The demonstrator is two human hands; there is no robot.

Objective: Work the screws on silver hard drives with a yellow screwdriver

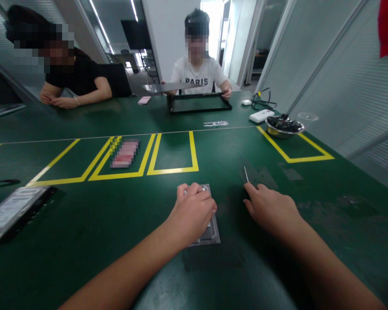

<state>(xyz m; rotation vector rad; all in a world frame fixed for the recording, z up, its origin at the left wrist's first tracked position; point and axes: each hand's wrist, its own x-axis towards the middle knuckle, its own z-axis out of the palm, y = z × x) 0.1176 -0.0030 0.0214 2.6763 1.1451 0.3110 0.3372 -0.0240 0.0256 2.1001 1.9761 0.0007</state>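
Observation:
My left hand [192,212] rests curled over a flat silver metal device, a hard drive [211,232] lying on the green table; the fingers are closed on its top and most of it is hidden under the hand. My right hand [268,206] sits just to the right, fingers pinched around a thin metal tool [246,174] whose shaft sticks up and away from the fingertips. The two hands are about a hand's width apart.
Another hard drive [14,211] lies at the left edge. Yellow tape boxes [173,170] mark the green table [84,224]; one holds a pink card [125,153]. A metal bowl [283,127] stands at right. Two people sit at the far side, one holding a panel [173,87] over a black frame [198,103].

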